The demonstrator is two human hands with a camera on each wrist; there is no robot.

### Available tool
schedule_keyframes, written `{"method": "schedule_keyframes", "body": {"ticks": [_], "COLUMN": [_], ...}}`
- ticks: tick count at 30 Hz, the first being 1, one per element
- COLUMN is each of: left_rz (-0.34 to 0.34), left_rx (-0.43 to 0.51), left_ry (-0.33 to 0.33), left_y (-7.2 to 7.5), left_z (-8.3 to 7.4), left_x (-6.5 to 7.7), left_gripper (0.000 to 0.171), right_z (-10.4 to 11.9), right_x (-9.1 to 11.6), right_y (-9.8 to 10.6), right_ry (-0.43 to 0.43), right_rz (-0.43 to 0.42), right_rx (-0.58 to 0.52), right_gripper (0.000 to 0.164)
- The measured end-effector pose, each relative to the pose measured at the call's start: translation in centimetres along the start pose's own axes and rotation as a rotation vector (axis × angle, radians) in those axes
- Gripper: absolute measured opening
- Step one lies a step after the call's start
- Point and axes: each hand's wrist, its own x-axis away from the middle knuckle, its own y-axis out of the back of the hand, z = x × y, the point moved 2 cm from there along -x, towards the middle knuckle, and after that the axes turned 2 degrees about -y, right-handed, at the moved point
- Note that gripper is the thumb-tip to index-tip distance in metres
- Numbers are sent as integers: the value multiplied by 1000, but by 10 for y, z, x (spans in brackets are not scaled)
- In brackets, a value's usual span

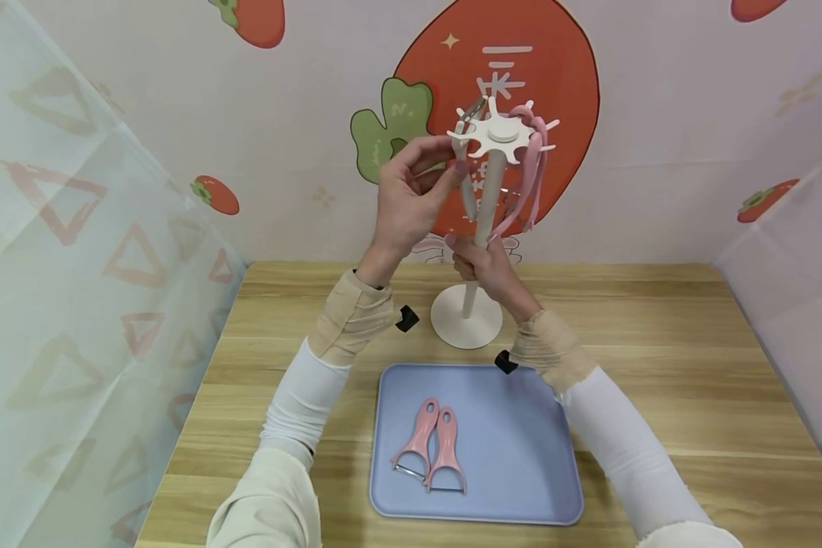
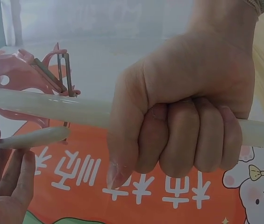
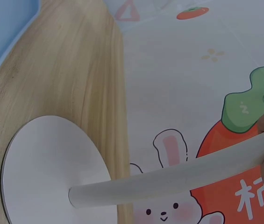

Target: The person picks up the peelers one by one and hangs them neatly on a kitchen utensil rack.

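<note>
My left hand (image 1: 411, 186) pinches a white peeler (image 1: 469, 194) beside the hooks of a white stand (image 1: 503, 133). Its pale handle (image 2: 38, 138) points downward, and a metal part shows near the top of the stand. Whether it hangs on a hook I cannot tell. Lower down, my right hand (image 1: 482, 266) grips the stand's pole (image 1: 493, 190), fingers wrapped round it, as the left wrist view shows closely. Pink peelers (image 1: 533, 171) hang from hooks on the right side, blades downward in the left wrist view (image 2: 26, 77).
The stand's round white base (image 1: 452, 327) rests on the wooden table (image 1: 657, 365). In front of it lies a blue tray (image 1: 520, 457) holding two pink peelers, one on the left (image 1: 421, 430) and one beside it (image 1: 447, 449). A printed backdrop (image 1: 301, 114) hangs behind the table.
</note>
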Motion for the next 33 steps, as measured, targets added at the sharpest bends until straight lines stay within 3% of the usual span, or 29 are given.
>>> {"method": "schedule_keyframes", "body": {"ticks": [25, 33], "left_rz": [10, 15], "left_rx": [-51, -97], "left_ry": [-6, 84], "left_y": [12, 23], "left_z": [0, 8], "left_x": [13, 34], "left_gripper": [33, 28], "right_z": [0, -1], "right_x": [1, 1], "right_y": [-1, -2], "right_ry": [-14, -7], "right_rz": [6, 1], "right_rx": [-9, -5], "right_gripper": [58, 58]}}
